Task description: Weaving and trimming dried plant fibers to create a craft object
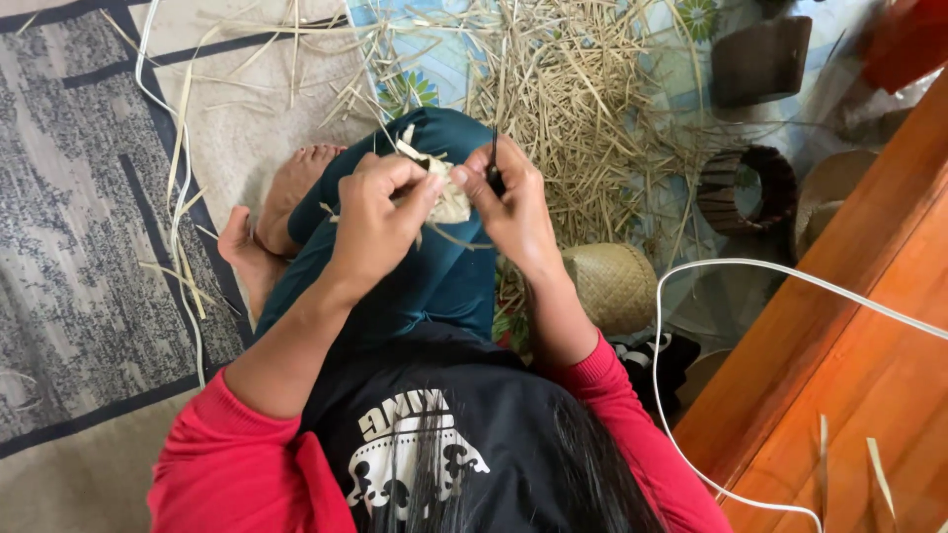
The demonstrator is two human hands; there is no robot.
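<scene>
Grey patterned mat (69, 227) at left, loose strips (183, 227) on it. Left hand (375, 212) pinches a small pale woven piece (449, 202) above the knee, steadying it. Right hand (513, 202) clamps a thin dark tool (492, 163) against it. Straw pile (583, 89) beyond, woven basket (612, 281), wooden ledge (869, 345) at right.

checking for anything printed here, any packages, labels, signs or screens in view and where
No packages, labels, signs or screens.
Shirt print: bottom centre, on the person's black top, a white rounded design with lettering.
Floral sheet: top centre on the floor under straw, pale blue with flowers.
</scene>
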